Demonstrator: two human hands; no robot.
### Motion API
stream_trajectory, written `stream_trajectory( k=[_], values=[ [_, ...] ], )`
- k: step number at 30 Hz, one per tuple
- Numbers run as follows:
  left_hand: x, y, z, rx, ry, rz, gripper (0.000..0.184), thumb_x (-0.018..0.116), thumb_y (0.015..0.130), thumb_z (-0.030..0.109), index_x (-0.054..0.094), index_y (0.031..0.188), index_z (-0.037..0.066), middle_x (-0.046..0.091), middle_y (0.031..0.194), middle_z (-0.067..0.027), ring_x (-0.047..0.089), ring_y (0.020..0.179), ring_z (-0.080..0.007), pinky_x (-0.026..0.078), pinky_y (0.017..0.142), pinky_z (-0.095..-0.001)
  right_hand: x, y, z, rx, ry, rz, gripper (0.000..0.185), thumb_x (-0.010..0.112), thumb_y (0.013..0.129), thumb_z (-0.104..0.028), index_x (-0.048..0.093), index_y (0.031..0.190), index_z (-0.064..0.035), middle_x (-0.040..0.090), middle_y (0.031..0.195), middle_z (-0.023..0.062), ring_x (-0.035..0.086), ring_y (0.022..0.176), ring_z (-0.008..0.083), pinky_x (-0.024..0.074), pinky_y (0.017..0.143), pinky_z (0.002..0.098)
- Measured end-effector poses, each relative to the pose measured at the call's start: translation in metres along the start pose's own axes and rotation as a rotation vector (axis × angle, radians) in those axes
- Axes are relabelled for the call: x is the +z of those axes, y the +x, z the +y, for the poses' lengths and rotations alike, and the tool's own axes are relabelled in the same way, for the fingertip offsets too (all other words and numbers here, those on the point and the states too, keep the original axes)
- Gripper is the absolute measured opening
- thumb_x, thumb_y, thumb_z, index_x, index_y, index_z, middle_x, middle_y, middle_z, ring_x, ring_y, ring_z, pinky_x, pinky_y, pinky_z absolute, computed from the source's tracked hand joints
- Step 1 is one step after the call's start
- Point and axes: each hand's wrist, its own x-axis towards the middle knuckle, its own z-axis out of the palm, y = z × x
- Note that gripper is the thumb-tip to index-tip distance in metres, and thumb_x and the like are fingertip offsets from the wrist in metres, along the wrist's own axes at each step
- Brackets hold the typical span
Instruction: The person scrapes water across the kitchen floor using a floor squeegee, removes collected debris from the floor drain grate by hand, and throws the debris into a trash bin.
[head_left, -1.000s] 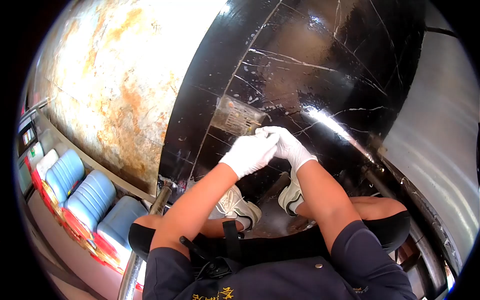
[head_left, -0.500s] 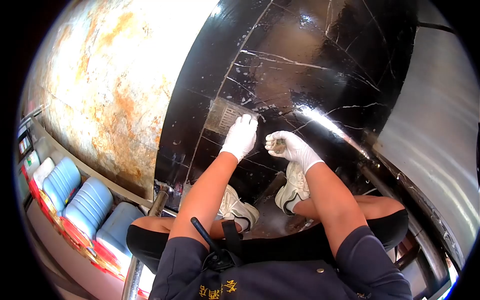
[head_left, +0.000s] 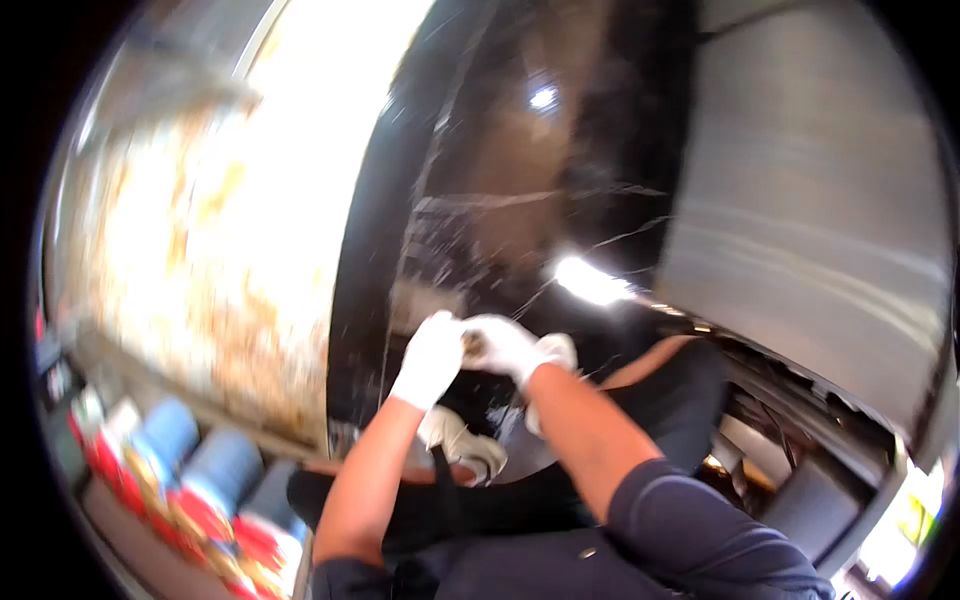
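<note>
My right hand [head_left: 500, 345], in a white glove, is closed around a small brownish-grey clump [head_left: 472, 345] that shows between its fingers; blur hides its exact kind. Close against it is my gloved left hand [head_left: 430, 358], its fingers drawn together. Whether the left fingers hold anything is too smeared to see. Just beyond both hands, the pale square floor drain [head_left: 425, 305] lies set in the wet black tile floor [head_left: 500, 235].
A rust-stained pale panel [head_left: 230, 240] runs along the left. On the right stands a metal panel [head_left: 800, 200]. Several blue jugs [head_left: 222, 468] with red and gold parts line the lower left. My shoe [head_left: 460, 445] is below the hands.
My hands have come together; my left hand was over the drain grate and my right hand apart beside it. The view has turned and shifted, and is now blurred.
</note>
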Motion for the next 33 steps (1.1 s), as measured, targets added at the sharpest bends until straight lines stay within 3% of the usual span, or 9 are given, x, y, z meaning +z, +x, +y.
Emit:
stream_trajectory(
  k=[5, 9, 15, 17, 18, 22, 25, 28, 33],
  values=[
    [-0.154, -0.007, 0.168, 0.089, 0.241, -0.113, 0.02, 0.053, 0.081, 0.017, 0.065, 0.088, 0.003, 0.063, 0.086, -0.0191, 0.059, 0.082, -0.0347, 0.046, 0.076, -0.045, 0.002, -0.038, -0.15, -0.455, -0.596, 0.018, 0.022, 0.066, 0.072, -0.024, 0.069, 0.091, -0.0151, 0.069, 0.093, 0.0117, 0.064, 0.087, 0.0287, 0.0505, 0.082, 0.0376],
    [-0.236, -0.012, 0.276, 0.05, 0.541, -0.142, 0.019, 0.051, 0.083, 0.013, 0.067, 0.083, 0.002, 0.066, 0.083, -0.0192, 0.064, 0.083, -0.0345, 0.048, 0.076, -0.0458, -0.024, -0.093, -0.251, -0.451, 0.3, 0.115, 0.037, 0.068, 0.078, -0.011, 0.066, 0.115, -0.0078, 0.068, 0.111, 0.0119, 0.064, 0.102, 0.0229, 0.0487, 0.092, 0.0342],
    [-0.316, -0.023, 0.402, 0.39, 0.024, -0.064, 0.026, 0.055, 0.078, 0.003, 0.065, 0.102, 0.002, 0.063, 0.105, -0.0177, 0.059, 0.101, -0.0365, 0.047, 0.091, -0.0438, -0.089, -0.208, -0.385, -0.502, 0.178, 0.272, 0.037, 0.067, 0.079, -0.003, 0.063, 0.116, -0.0024, 0.066, 0.113, 0.0113, 0.063, 0.106, 0.0224, 0.0512, 0.092, 0.0349],
    [-0.363, -0.006, 0.488, 0.413, -0.079, -0.11, 0.029, 0.057, 0.076, 0.005, 0.065, 0.104, 0.003, 0.063, 0.103, -0.0175, 0.06, 0.101, -0.0353, 0.047, 0.092, -0.0433, -0.088, -0.232, -0.37, -0.114, 1.535, 0.003, 0.027, 0.062, 0.086, -0.01, 0.063, 0.111, -0.003, 0.066, 0.108, 0.0103, 0.064, 0.101, 0.0215, 0.0543, 0.088, 0.0386],
    [-0.361, 0.004, 0.505, 0.469, -0.143, -0.052, 0.024, 0.056, 0.082, 0.004, 0.063, 0.105, -0.001, 0.063, 0.098, -0.019, 0.06, 0.095, -0.0356, 0.049, 0.086, -0.0436, -0.104, -0.259, -0.391, 0.071, 1.593, 0.114, 0.024, 0.059, 0.089, -0.014, 0.063, 0.11, -0.0038, 0.066, 0.104, 0.0097, 0.065, 0.097, 0.0207, 0.0553, 0.086, 0.0394],
    [-0.329, 0.073, 0.575, -0.099, -1.031, -0.355, 0.025, 0.062, 0.093, 0.014, 0.06, 0.115, 0.002, 0.064, 0.1, -0.0084, 0.065, 0.084, -0.0167, 0.054, 0.074, -0.0285, -0.154, -0.392, -0.433, 0.101, 1.66, 0.248, 0.022, 0.053, 0.095, -0.018, 0.063, 0.109, -0.0045, 0.067, 0.094, 0.0081, 0.066, 0.088, 0.0195, 0.0564, 0.081, 0.0384],
    [-0.316, 0.135, 0.639, -0.467, -1.145, -0.574, 0.043, 0.066, 0.091, 0.027, 0.053, 0.124, 0.003, 0.063, 0.105, -0.0132, 0.064, 0.091, -0.0272, 0.054, 0.079, -0.0436, -0.157, -0.484, -0.44, 0.051, 1.695, 0.481, 0.023, 0.056, 0.094, -0.021, 0.065, 0.106, -0.0035, 0.068, 0.094, 0.0091, 0.067, 0.09, 0.0232, 0.0563, 0.079, 0.0387],
    [-0.276, 0.175, 0.657, -0.487, -0.995, -0.599, 0.029, 0.066, 0.087, 0.016, 0.055, 0.111, 0.003, 0.063, 0.102, -0.0129, 0.064, 0.093, -0.0308, 0.052, 0.08, -0.0564, -0.139, -0.565, -0.457, -0.113, 1.768, 0.786, 0.023, 0.057, 0.092, -0.021, 0.066, 0.104, -0.0031, 0.068, 0.096, 0.01, 0.067, 0.091, 0.024, 0.0557, 0.079, 0.0392],
    [-0.318, 0.185, 0.711, -0.386, -0.918, -0.462, 0.015, 0.06, 0.077, 0.001, 0.059, 0.092, 0.003, 0.06, 0.086, -0.008, 0.063, 0.08, -0.0235, 0.056, 0.068, -0.0444, -0.068, -0.638, -0.455, -0.417, 1.828, 1.171, 0.022, 0.057, 0.093, -0.022, 0.066, 0.102, -0.0039, 0.068, 0.096, 0.0079, 0.067, 0.092, 0.0222, 0.0552, 0.08, 0.0376]
  ],
)
